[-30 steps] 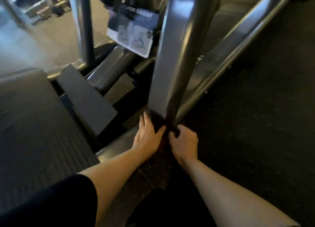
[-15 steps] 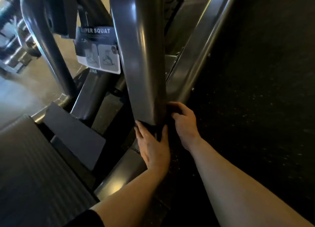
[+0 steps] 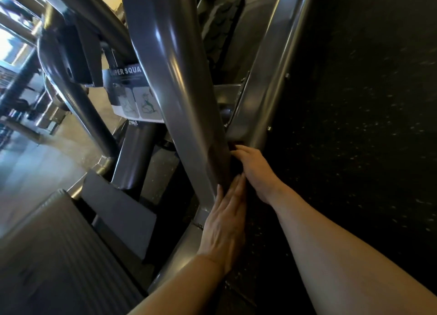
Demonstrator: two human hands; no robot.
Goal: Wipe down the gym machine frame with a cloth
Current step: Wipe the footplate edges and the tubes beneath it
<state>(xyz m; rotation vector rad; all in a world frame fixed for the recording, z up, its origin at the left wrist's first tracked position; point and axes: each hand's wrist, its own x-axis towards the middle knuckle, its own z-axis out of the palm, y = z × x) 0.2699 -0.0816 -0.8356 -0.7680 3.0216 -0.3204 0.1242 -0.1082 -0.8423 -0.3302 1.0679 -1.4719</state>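
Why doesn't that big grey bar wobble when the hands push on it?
The grey bar is probably stiff and heavy: it looks like thick metal joined to the frame at its base. Its shiny surface may be slippery, so the left hand lies flat on it while the right hand presses something dark, likely the cloth.

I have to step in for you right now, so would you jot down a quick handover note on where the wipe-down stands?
Left hand: fingers straight, laid flat against the lower end of the grey upright post.
Right hand: curled round a dark cloth, pressing it on the post's right edge, near the sloped side rail.
Done: cannot tell from this view which surfaces are already wiped.
Left: likely the rest of the post, the side rail and the curved tube by the instruction placard.
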